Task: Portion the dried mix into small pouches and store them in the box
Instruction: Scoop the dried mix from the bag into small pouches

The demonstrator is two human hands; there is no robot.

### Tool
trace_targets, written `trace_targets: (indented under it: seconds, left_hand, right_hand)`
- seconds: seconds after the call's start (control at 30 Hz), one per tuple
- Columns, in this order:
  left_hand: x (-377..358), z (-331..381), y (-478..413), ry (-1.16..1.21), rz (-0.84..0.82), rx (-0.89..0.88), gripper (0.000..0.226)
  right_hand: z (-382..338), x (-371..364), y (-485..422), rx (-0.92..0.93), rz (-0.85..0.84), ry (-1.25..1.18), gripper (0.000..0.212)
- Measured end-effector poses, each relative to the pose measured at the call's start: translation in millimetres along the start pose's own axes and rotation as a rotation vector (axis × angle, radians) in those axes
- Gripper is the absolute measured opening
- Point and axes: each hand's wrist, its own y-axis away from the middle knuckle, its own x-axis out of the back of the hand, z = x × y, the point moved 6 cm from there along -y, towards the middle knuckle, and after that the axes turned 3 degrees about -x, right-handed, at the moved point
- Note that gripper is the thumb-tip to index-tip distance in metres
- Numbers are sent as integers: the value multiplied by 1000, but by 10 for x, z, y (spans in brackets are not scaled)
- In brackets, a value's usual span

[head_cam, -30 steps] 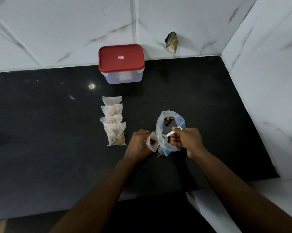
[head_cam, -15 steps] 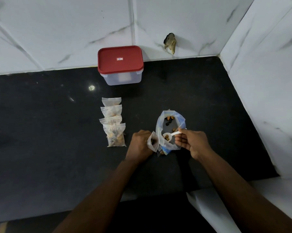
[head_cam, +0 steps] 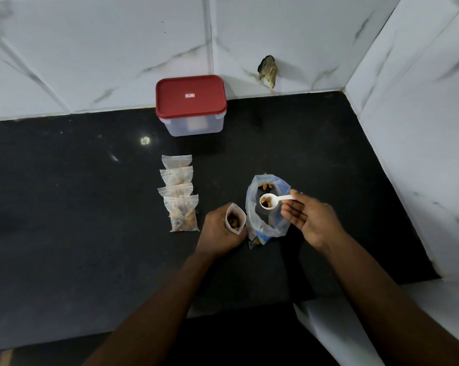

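Note:
On the black counter (head_cam: 64,220), my left hand (head_cam: 218,231) grips a small clear pouch (head_cam: 235,219), held upright with its mouth open and brown mix inside. To its right stands the large clear bag of dried mix (head_cam: 268,207), mouth open. My right hand (head_cam: 310,220) holds a white plastic spoon (head_cam: 273,200) by the handle; its bowl carries a few pieces and hovers over the big bag's opening. Several filled pouches (head_cam: 179,191) lie in an overlapping column to the left. The clear box with a red lid (head_cam: 191,97) stands shut against the back wall.
White marble-tiled walls (head_cam: 421,128) close the counter at the back and right. A chipped hole (head_cam: 268,70) marks the back wall near the corner. The counter's front edge runs below my forearms, with a white ledge (head_cam: 336,331) at lower right.
My right hand has lifted the spoon out of the big bag with mix in its bowl. The left hand has turned the pouch so its mouth faces up.

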Motion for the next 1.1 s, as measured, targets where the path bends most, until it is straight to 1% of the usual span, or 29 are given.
trace_targets:
  seconds: [0.13, 0.27, 0.33, 0.37, 0.4, 0.47, 0.5, 0.53, 0.6, 0.67, 0.73, 0.8, 0.9, 1.1]
  left_hand:
    - [40, 59, -7, 87, 15, 4, 21]
    - [86, 127, -37, 108, 51, -29, 19]
    - [106, 138, -52, 115, 60, -35, 22]
    - [124, 149, -55, 130, 64, -36, 23]
    - [142, 176, -57, 155, 67, -40, 21]
    - [195, 260, -58, 200, 75, -81, 17]
    - [225, 292, -59, 208, 77, -99, 18]
    - [249, 311, -61, 210, 78, -110, 20]
    - [292, 313, -64, 191, 87, -128, 23]
    - [328, 290, -61, 169, 104, -135, 26]
    - [350, 287, -50, 164, 107, -131, 27]
    - [350, 302, -38, 164, 78, -143, 26]
    - [363, 343, -16, 145, 82, -171, 27]
    - [383, 314, -9, 137, 90, -155, 29]
  right_hand:
    - [-55, -132, 170, 105, -121, 58, 20]
    - [-112, -318, 414, 292, -232, 172, 22]
    - [-138, -419, 559, 458, -285, 274, 18]
    - [-136, -467, 629, 557, -321, 361, 15]
    - [-117, -516, 691, 664, -360, 501, 13]
    - [-9, -608, 778, 895, -449, 900, 18]
    - [48, -626, 792, 1013, -484, 1044, 21]
    - [72, -623, 803, 1126, -501, 1106, 23]
    - [68, -590, 835, 1314, -481, 1116, 22]
    - [54, -577, 884, 1426, -453, 1106, 24]
    - [61, -569, 897, 1442, -452, 1100, 24]
    - [88, -571, 873, 1402, -454, 1104, 24]
    - [104, -565, 869, 1449, -407, 1100, 23]
    - [169, -562, 900, 1455, -381, 1086, 22]
